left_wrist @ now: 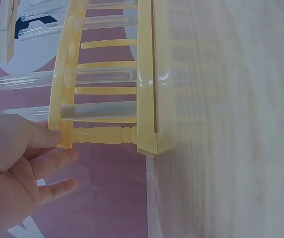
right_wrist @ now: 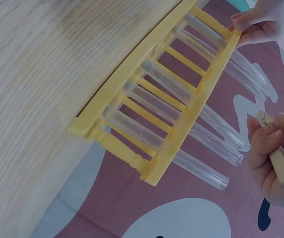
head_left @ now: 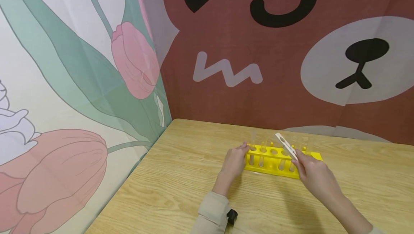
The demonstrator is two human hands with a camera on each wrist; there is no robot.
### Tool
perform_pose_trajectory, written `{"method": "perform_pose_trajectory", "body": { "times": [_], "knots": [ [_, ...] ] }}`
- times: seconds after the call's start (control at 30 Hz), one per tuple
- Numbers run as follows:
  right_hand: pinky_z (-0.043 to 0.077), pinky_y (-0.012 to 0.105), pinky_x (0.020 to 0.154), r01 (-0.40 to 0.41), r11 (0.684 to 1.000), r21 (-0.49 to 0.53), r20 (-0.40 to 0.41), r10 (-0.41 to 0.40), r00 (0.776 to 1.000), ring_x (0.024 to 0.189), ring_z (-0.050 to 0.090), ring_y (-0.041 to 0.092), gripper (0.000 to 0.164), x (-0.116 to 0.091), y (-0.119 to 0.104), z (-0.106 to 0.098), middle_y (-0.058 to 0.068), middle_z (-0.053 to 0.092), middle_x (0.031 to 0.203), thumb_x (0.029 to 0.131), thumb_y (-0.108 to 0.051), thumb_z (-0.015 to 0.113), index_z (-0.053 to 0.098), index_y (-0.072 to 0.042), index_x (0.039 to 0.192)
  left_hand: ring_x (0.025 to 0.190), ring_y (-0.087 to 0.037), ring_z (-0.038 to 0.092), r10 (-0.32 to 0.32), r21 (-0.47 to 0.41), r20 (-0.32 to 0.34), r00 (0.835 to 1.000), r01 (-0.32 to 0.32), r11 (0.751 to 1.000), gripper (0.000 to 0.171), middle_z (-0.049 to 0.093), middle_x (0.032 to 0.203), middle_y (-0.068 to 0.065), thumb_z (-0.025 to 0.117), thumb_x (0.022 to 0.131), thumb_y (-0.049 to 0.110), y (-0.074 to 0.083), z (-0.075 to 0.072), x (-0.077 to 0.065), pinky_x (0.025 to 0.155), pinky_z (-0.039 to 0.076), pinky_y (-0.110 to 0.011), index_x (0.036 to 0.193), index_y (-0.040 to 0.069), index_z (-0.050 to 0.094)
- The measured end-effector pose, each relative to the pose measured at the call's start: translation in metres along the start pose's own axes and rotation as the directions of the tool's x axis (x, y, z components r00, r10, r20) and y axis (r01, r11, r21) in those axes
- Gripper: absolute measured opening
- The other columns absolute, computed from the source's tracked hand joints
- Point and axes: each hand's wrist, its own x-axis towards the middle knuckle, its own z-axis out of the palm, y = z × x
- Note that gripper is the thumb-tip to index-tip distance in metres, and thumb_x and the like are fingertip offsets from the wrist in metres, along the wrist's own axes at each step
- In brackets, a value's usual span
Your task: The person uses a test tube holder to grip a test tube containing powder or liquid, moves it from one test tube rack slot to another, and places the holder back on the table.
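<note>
A yellow test tube rack (head_left: 268,172) stands on the table with several clear glass test tubes (right_wrist: 201,171) upright in its holes. My left hand (head_left: 233,162) pinches the left end of the rack's top plate between thumb and finger; in the left wrist view the other fingers (left_wrist: 57,162) stick out loosely. With fingers curled round it, my right hand (head_left: 318,176) grips a wooden test tube clamp (head_left: 286,146) above the right half of the rack. The clamp slants up to the left, and no tube shows in it. Part of the rack's right end is hidden behind the right hand.
The wood-grain table (head_left: 181,176) reaches back to a wall cloth (head_left: 226,101) with a bear print. At the left hangs another cloth (head_left: 81,93) with tulips. A small black object (head_left: 231,216) shows beside the left sleeve (head_left: 211,210).
</note>
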Motion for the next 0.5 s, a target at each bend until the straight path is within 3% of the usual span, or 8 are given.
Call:
{"method": "perform_pose_trajectory", "body": {
  "times": [0.5],
  "knots": [
    [0.026, 0.020, 0.036, -0.035, 0.999, 0.005, 0.027, 0.035, 0.999, 0.044, 0.029, 0.008, 0.035, -0.0012, -0.0010, -0.0025, 0.013, 0.060, 0.070, 0.075, -0.002, 0.068, 0.057, 0.013, 0.105, 0.104, -0.017, 0.055, -0.009, -0.006, 0.018, 1.000, 0.009, 1.000, 0.026, 0.056, 0.116, -0.008, 0.057, 0.083, -0.002, 0.0000, -0.0004, -0.0003, 0.081, 0.046, -0.022, 0.108, 0.005, 0.064]
  ]
}}
